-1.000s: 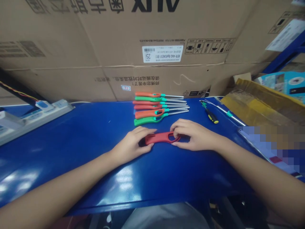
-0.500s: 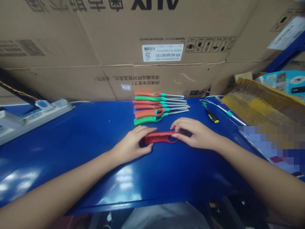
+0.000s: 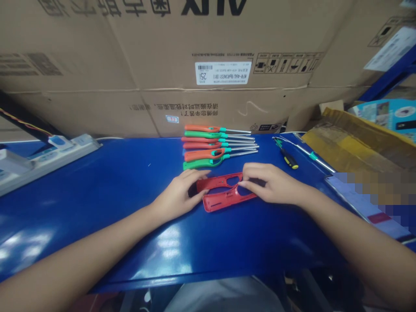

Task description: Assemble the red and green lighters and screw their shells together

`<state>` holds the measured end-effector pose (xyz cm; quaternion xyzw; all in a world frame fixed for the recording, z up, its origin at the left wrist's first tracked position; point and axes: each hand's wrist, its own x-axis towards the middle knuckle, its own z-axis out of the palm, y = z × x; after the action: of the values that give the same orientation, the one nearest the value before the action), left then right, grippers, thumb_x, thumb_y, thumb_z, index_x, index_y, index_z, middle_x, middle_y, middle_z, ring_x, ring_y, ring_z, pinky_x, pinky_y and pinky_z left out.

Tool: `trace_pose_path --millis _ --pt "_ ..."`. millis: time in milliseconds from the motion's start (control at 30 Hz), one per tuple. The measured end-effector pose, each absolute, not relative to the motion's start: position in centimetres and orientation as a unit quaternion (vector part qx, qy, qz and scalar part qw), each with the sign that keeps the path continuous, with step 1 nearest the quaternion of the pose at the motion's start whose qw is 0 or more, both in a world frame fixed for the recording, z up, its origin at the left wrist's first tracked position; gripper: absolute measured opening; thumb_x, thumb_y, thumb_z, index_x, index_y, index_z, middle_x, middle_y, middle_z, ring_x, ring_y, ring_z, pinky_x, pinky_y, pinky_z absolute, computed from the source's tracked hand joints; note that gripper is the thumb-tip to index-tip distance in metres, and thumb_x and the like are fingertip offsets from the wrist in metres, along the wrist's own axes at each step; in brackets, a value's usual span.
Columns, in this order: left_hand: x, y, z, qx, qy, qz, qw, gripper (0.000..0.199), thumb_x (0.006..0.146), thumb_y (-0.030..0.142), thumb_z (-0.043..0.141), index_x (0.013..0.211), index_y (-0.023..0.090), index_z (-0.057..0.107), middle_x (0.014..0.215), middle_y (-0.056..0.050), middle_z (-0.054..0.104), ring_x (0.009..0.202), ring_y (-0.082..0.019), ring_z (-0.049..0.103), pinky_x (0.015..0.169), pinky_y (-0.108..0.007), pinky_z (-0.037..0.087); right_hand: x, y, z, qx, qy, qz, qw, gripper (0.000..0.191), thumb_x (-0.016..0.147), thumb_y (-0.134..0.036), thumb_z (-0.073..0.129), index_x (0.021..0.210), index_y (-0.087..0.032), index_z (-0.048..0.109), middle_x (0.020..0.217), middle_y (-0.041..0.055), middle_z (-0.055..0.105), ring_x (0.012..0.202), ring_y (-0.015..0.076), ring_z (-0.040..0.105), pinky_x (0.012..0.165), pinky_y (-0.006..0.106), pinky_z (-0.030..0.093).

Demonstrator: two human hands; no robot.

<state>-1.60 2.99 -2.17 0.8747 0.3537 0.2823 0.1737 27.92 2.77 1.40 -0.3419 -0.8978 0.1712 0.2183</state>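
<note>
Two red lighter casing halves lie apart in front of me with their hollow insides showing, an upper half [image 3: 214, 183] and a lower half [image 3: 227, 199]. My left hand [image 3: 175, 193] is closed on the left end of the upper half, its thumb close to the lower one. Closed in a pinch, my right hand [image 3: 274, 184] is at the right ends, gripping the lower half. Whether it also grips the upper half I cannot tell, since its fingers cover that spot. Just beyond are several long-nosed lighters [image 3: 203, 154] with orange, red and green handles, lined up in a stack.
A screwdriver [image 3: 288, 158] with a black and yellow handle lies right of the lighters, near a metal lighter nozzle [image 3: 312, 155]. A white power strip [image 3: 78, 149] sits at left. A large cardboard box [image 3: 156, 56] stands behind the blue table [image 3: 130, 242].
The red casing, seen as one piece before, now shows as two halves. The lower half has swung toward me at its left end. My right hand has shifted slightly right.
</note>
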Motion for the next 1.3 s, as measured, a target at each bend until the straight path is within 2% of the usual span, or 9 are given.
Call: trace_pose_path --millis 133,367,467,567,633,800,1067,1300 --pt "-1.6 3.0 -2.3 0.866 0.366 0.292 0.177 0.038 0.094 0.029 0.063 0.131 0.020 0.061 0.123 -0.009 0.071 0.111 -0.024 0.068 0.099 -0.042 0.056 27.4 2.2 1.1 -0.362 -0.909 0.154 0.139 0.027 0.100 -0.034 0.054 0.077 -0.020 0.054 0.081 -0.0006 0.054 0.065 0.0119 0.049 0.060 0.026 0.033" --pt "-1.5 2.6 -1.8 0.870 0.358 0.292 0.170 0.036 0.093 0.027 0.063 0.127 0.019 0.062 0.123 -0.009 0.069 0.115 -0.024 0.064 0.101 -0.041 0.053 27.2 2.2 0.9 -0.400 -0.903 0.116 0.109 0.040 0.093 -0.045 0.066 0.068 -0.019 0.048 0.081 -0.0030 0.052 0.058 0.0085 0.042 0.056 0.026 0.028" --pt "-1.5 2.0 -1.0 0.882 0.338 0.284 0.166 0.030 0.093 0.025 0.061 0.122 0.020 0.064 0.119 -0.008 0.068 0.114 -0.024 0.062 0.101 -0.041 0.052 27.3 2.3 1.2 -0.406 -0.895 0.127 0.136 0.029 0.087 -0.043 0.071 0.081 -0.022 0.053 0.091 -0.0019 0.057 0.061 0.0095 0.046 0.057 0.025 0.032" --pt "-1.4 1.4 -0.4 0.900 0.320 0.248 0.164 0.031 0.092 0.023 0.060 0.123 0.021 0.063 0.119 -0.008 0.067 0.113 -0.024 0.060 0.101 -0.042 0.050 27.3 2.4 1.2 -0.374 -0.900 0.164 0.154 0.022 0.088 -0.033 0.070 0.103 -0.024 0.058 0.109 0.0020 0.061 0.077 0.0133 0.057 0.066 0.026 0.041" --pt "-1.3 1.1 -0.4 0.908 0.319 0.219 0.158 0.035 0.090 0.019 0.059 0.125 0.021 0.061 0.120 -0.008 0.067 0.113 -0.026 0.061 0.099 -0.044 0.049 27.3 2.5 0.8 -0.355 -0.904 0.183 0.154 0.021 0.090 -0.028 0.066 0.109 -0.024 0.059 0.115 0.0036 0.062 0.086 0.0153 0.060 0.072 0.027 0.045" --pt "-1.3 1.5 -0.7 0.906 0.327 0.208 0.168 0.036 0.085 0.014 0.056 0.120 0.020 0.063 0.116 -0.008 0.069 0.107 -0.025 0.063 0.095 -0.043 0.051 27.2 2.8 -0.1 -0.340 -0.904 0.198 0.168 0.009 0.094 -0.025 0.061 0.102 -0.022 0.062 0.106 0.0042 0.066 0.087 0.0165 0.062 0.075 0.029 0.048" --pt "-1.8 2.7 -1.0 0.898 0.323 0.238 0.180 0.027 0.087 0.015 0.056 0.110 0.019 0.069 0.106 -0.008 0.069 0.100 -0.023 0.065 0.091 -0.041 0.054 26.7 2.4 -0.1 -0.356 -0.908 0.150 0.164 0.010 0.095 -0.028 0.058 0.100 -0.021 0.063 0.101 0.0042 0.067 0.083 0.0171 0.064 0.070 0.029 0.047" --pt "-1.8 2.7 -0.8 0.903 0.321 0.226 0.176 0.027 0.084 0.013 0.057 0.109 0.019 0.067 0.108 -0.007 0.067 0.104 -0.024 0.062 0.093 -0.039 0.054 26.5 2.2 -0.2 -0.353 -0.908 0.138 0.177 0.008 0.093 -0.026 0.059 0.097 -0.021 0.065 0.095 0.0037 0.068 0.080 0.0163 0.064 0.067 0.027 0.045"
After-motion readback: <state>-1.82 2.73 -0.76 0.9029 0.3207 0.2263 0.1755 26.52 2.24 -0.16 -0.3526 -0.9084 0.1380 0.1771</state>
